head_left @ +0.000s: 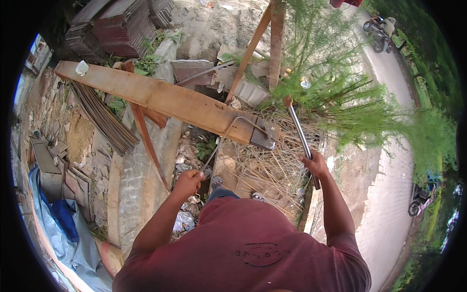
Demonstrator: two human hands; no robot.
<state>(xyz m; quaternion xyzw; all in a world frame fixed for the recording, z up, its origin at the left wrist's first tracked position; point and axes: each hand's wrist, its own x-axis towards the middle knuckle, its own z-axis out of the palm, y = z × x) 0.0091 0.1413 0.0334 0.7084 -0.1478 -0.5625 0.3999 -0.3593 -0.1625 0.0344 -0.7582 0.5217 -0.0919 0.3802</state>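
My left hand (190, 182) is closed on the end of a thin steel rod (215, 150), which bends in a loop over a long wooden beam (160, 97). At the beam's right end, the rod lies by a dark metal fitting (263, 137) with pins. My right hand (317, 164) grips a long silver metal bar (300, 132) with a rusty orange head, held upright to the right of that fitting. Below the beam, a heap of short bent rods (267, 170) lies on the ground near my feet.
Wooden posts (275, 34) and leafy branches (350, 112) stand ahead. Stacked tiles (116, 31), a bundle of rods (104, 117), rubble and a blue tarp (53, 219) lie left. A paved path (384, 194) with parked motorbikes (379, 34) runs along the right.
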